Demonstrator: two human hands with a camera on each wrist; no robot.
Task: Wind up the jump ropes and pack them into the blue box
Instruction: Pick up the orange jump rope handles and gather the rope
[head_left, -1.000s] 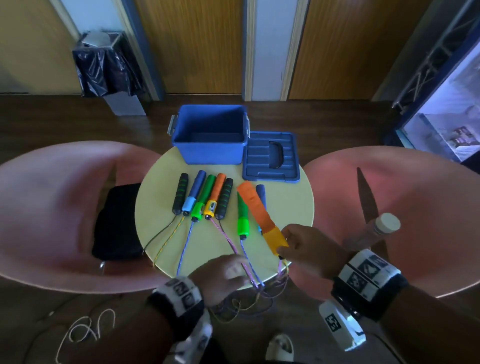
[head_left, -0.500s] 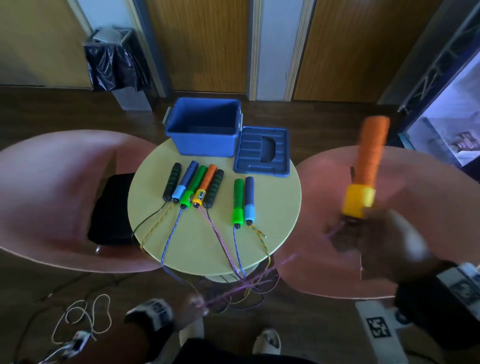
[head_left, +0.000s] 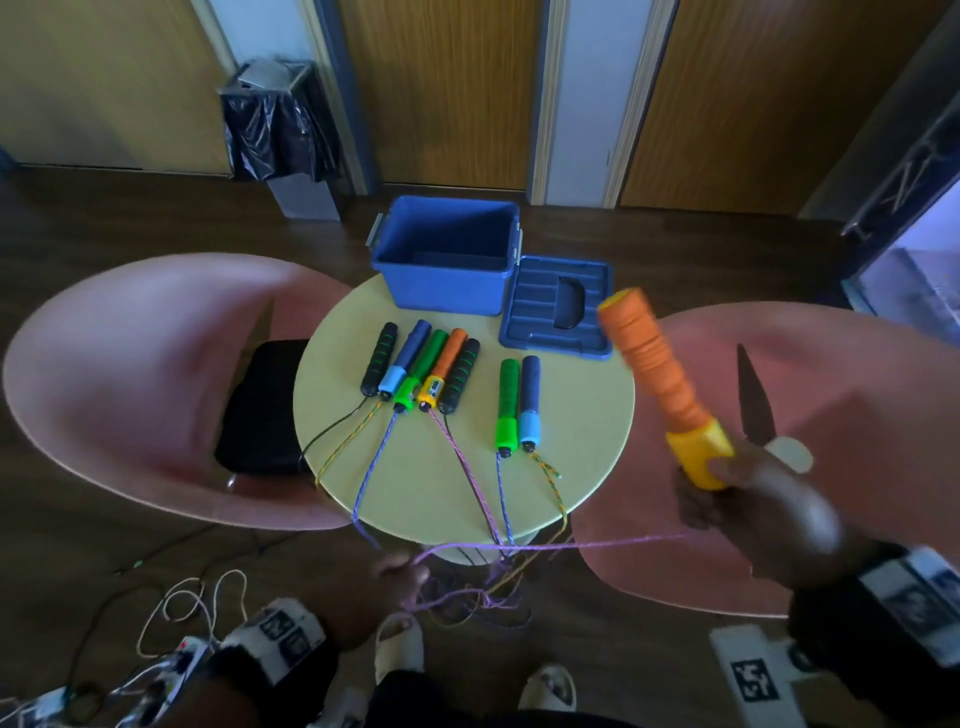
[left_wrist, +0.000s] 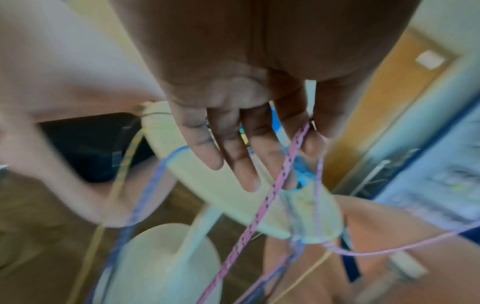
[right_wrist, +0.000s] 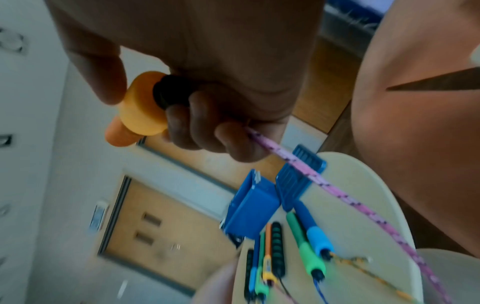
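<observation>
Left hand: left hand (left_wrist: 233, 127) is held low, in front of the table edge; index finger and thumb pinch the pink braided rope (left_wrist: 259, 207), the other fingers (left_wrist: 228, 156) extended and relaxed.
Rope span: pink braided rope runs from the left-hand pinch across to the right hand — nearly taut in the head view; loose slack in several colours hangs in a tangle below the table edge.
Right hand: right hand (head_left: 748, 499) is raised to the right of the table, fingers curled round the yellow collar of the orange ribbed foam handle (head_left: 649, 364); the handle points up and away, and the rope exits under the little finger.
Table: round pale-yellow table (head_left: 587, 415) carries seven more handles lying side by side, in a group of five (head_left: 421, 371) and a pair (head_left: 519, 410), cords trailing over the near edge.
Mate handle: the matching orange handle (head_left: 441, 371) appears to lie in the group of five, its pink cord leading off the edge.
Container: blue plastic box (head_left: 447, 254) stands open and apparently empty at the far edge; its blue lid (head_left: 558, 309) lies flat beside it on the right.
Step in hand: first rope being drawn out straight — winding not yet started, nothing packed.
Next move: likely loop the cord in even turns around the handle or hand, keeping it clear of the hanging tangle; snagging on neighbouring cords is the main risk.
</observation>
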